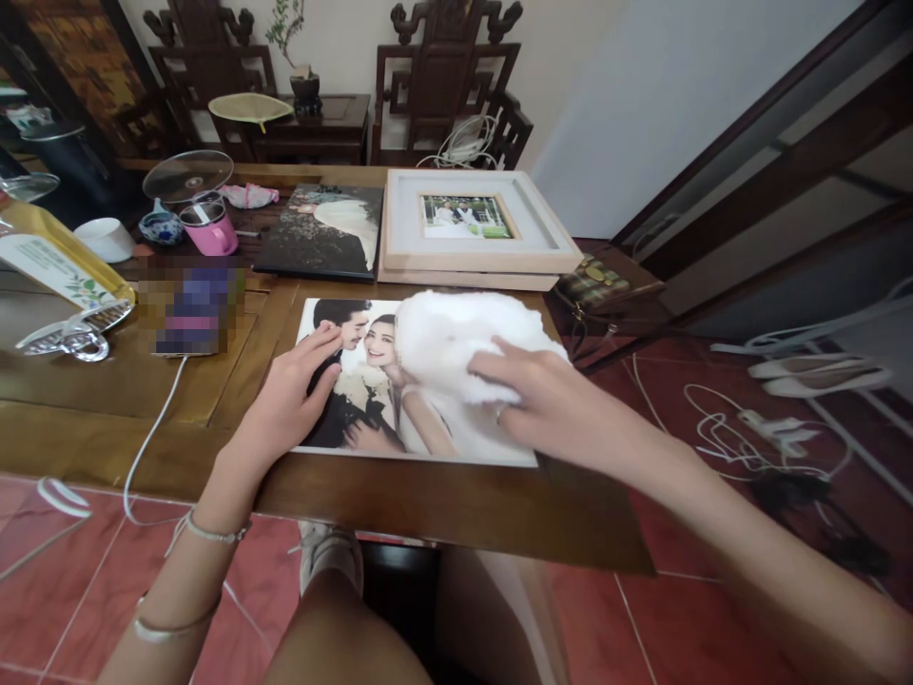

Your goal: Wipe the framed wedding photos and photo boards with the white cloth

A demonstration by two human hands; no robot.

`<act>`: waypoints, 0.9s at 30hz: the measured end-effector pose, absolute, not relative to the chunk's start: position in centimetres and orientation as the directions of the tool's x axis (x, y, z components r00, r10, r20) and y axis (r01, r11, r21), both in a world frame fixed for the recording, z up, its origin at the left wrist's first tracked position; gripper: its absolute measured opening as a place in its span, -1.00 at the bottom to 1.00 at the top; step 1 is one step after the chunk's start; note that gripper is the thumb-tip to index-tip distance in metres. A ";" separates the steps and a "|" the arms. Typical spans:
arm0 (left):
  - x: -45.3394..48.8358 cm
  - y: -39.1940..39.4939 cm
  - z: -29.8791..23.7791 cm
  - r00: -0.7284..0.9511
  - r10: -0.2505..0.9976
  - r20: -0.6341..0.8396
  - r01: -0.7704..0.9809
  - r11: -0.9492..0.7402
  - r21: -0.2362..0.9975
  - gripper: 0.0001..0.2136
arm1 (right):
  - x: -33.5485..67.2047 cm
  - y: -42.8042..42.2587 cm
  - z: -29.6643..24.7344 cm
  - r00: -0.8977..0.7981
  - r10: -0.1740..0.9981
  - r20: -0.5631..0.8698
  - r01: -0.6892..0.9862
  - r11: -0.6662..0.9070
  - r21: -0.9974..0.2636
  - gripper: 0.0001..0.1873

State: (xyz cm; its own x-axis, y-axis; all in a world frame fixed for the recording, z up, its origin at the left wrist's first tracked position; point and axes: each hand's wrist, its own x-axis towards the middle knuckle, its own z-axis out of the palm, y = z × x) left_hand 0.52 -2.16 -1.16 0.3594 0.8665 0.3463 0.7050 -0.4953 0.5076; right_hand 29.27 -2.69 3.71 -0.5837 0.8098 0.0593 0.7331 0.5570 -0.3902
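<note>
A large wedding photo print [371, 390] lies flat near the front edge of a dark wooden table [214, 381]. My left hand [289, 400] rests on the print's left side with its fingers stretched flat, holding it down. My right hand [549, 404] presses a fluffy white cloth [449, 338] onto the right part of the print; the fingers lie over the cloth and grip it.
Behind the print lie a dark photo panel [320, 233] and stacked light wooden frames [471, 228]. A pink mug [210, 228], bowls and a white cable [153, 428] are at the left. A handbag [606, 285] sits at the right. Cables and white shoes lie on the red tile floor.
</note>
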 end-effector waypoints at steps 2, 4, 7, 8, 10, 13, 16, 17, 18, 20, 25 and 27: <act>0.5 -2.2 -1.2 0.360 0.867 0.346 0.703 -0.496 0.510 -0.61 | 29.6 -0.5 2.8 -0.553 0.823 0.134 0.735 0.557 -0.387 -0.81; 0.4 -2.2 -1.2 0.360 0.865 0.350 0.700 -0.499 0.512 -0.61 | 29.8 1.0 2.0 -0.539 0.821 0.191 0.723 0.567 -0.396 -0.80; 0.4 -2.1 -1.2 0.361 0.865 0.350 0.699 -0.499 0.513 -0.61 | 29.9 1.5 1.2 -0.542 0.804 0.243 0.686 0.591 -0.424 -0.77; 0.4 -2.1 -1.2 0.361 0.866 0.346 0.700 -0.497 0.513 -0.61 | 29.8 1.1 1.1 -0.541 0.803 0.251 0.683 0.593 -0.427 -0.76; 0.5 -2.1 -1.1 0.361 0.868 0.341 0.702 -0.493 0.513 -0.61 | 29.7 -0.2 1.0 -0.534 0.808 0.250 0.693 0.588 -0.417 -0.74; 0.5 -2.2 -1.1 0.357 0.871 0.338 0.702 -0.488 0.518 -0.61 | 29.7 -3.1 1.5 -0.560 0.800 0.216 0.707 0.597 -0.379 -0.68; 0.5 -2.2 -1.1 0.359 0.870 0.339 0.702 -0.491 0.517 -0.61 | 30.2 -5.9 2.5 -0.623 0.767 0.154 0.689 0.632 -0.356 -0.61; 0.5 -2.2 -1.2 0.359 0.868 0.342 0.702 -0.493 0.514 -0.61 | 30.5 -6.7 2.9 -0.645 0.752 0.131 0.678 0.643 -0.356 -0.59; 0.4 -2.1 -1.2 0.360 0.867 0.346 0.702 -0.496 0.511 -0.61 | 30.8 -7.3 3.2 -0.663 0.740 0.110 0.669 0.652 -0.357 -0.56; 0.4 -2.1 -1.3 0.359 0.864 0.354 0.703 -0.500 0.506 -0.61 | 31.2 -8.0 3.8 -0.678 0.731 0.077 0.665 0.654 -0.359 -0.51; 0.5 -2.1 -1.1 0.356 0.869 0.343 0.710 -0.490 0.506 -0.61 | 31.1 -6.6 4.2 -0.613 0.790 -0.019 0.727 0.555 -0.405 -0.59; 0.6 -2.2 -1.0 0.358 0.870 0.340 0.709 -0.490 0.507 -0.61 | 30.8 -5.0 4.1 -0.607 0.794 -0.013 0.721 0.544 -0.430 -0.72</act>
State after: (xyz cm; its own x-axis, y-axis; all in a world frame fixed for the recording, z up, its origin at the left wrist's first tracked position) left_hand 0.58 -2.17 -1.04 0.3579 0.8698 0.3397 0.7090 -0.4899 0.5072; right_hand 30.80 -5.04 4.11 -0.6074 0.7943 -0.0127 0.7206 0.5441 -0.4298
